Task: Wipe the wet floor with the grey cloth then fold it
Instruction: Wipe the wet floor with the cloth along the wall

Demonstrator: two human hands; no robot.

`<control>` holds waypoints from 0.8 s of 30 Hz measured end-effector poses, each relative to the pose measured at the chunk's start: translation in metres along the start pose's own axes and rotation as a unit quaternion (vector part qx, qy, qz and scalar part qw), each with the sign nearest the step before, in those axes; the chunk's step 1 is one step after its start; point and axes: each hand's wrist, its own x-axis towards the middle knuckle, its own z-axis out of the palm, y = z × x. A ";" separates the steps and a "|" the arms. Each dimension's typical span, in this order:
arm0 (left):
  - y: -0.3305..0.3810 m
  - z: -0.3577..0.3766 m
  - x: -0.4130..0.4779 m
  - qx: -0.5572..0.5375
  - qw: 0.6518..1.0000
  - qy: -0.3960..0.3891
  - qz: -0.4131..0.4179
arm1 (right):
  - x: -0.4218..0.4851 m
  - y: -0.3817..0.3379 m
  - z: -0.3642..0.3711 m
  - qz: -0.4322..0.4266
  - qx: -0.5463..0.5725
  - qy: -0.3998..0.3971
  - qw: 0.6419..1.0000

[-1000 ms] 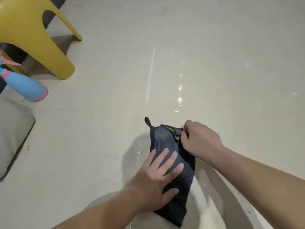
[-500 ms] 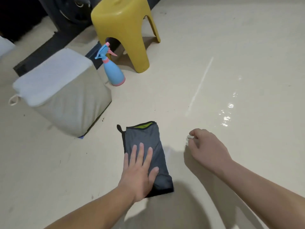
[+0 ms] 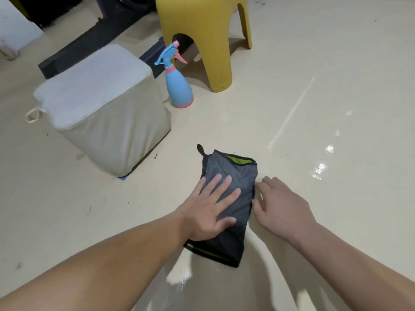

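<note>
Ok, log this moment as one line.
step: folding | grey cloth: folded, on floor | left hand: flat, pressing cloth | right hand: at cloth's right edge, hold unclear

Grey cloth: folded into a narrow oblong, several layers thick, lying flat on the floor. Long axis runs roughly 12 to 6 o'clock, with the near end skewed slightly toward 7. Black piping along the edges. Small black hanging loop sticks out at the 11 o'clock corner. Lime-green lining shows in a strip at the 12 o'clock end, and a thin green line shows at the 6 o'clock end. The near part reads darker than the far part.

Floor: pale cream and glossy. Wet glints at 2 to 3 o'clock of the cloth, and a shiny wet streak at 6 to 7 o'clock.
</note>
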 end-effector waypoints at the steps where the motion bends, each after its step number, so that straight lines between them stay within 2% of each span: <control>1: -0.009 -0.005 0.012 -0.006 1.000 -0.002 -0.017 | 0.006 -0.002 0.000 -0.006 -0.005 -0.009 1.000; 6: -0.057 -0.015 0.034 -0.089 0.980 -0.006 -0.175 | 0.026 -0.024 0.004 0.043 -0.082 -0.093 0.991; 8: -0.067 -0.007 0.022 -0.118 0.960 -0.001 -0.253 | 0.030 -0.030 0.005 0.068 -0.080 -0.125 0.987; 11: -0.064 0.012 -0.008 -0.155 0.919 0.024 -0.361 | 0.034 -0.034 0.003 0.072 -0.085 -0.131 0.985; 14: -0.044 0.027 -0.037 -0.184 0.885 0.026 -0.427 | 0.036 -0.030 -0.002 0.067 -0.073 -0.150 0.984; 16: -0.019 0.034 -0.053 -0.193 0.878 0.023 -0.437 | 0.034 -0.024 -0.008 0.058 -0.046 -0.178 0.981; 18: 0.014 0.043 -0.064 -0.183 0.887 0.035 -0.422 | 0.029 -0.014 -0.016 0.062 0.014 -0.184 0.981; 21: 0.068 0.051 -0.069 -0.158 0.913 0.073 -0.370 | 0.010 -0.001 -0.033 0.122 0.173 -0.088 0.973; 24: 0.119 0.055 -0.064 -0.126 0.953 0.090 -0.261 | -0.023 0.009 -0.049 0.128 0.180 -0.024 0.975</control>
